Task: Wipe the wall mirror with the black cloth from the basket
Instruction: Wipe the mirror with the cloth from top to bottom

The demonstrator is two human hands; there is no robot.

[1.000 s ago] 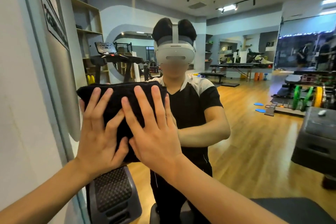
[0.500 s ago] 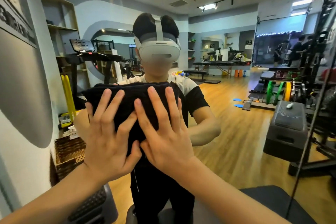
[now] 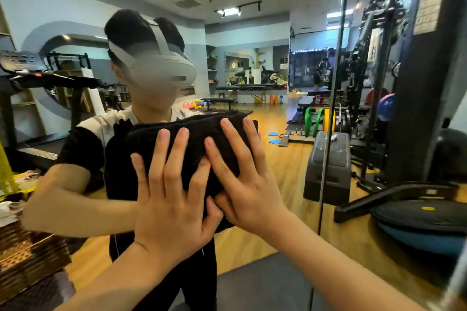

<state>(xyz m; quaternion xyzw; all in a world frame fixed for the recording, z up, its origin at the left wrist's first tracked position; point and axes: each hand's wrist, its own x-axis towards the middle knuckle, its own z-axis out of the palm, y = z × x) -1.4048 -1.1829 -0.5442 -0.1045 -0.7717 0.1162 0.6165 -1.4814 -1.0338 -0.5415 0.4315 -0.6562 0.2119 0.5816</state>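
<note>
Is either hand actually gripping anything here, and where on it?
No grip: the left hand and right hand press the folded black cloth flat against the wall mirror, fingers straight, over its lower half.

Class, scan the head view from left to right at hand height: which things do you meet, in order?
Wicker basket → left hand → right hand, both pressing the black cloth flat on the mirror → mirror seam → blue balance dome.
</note>
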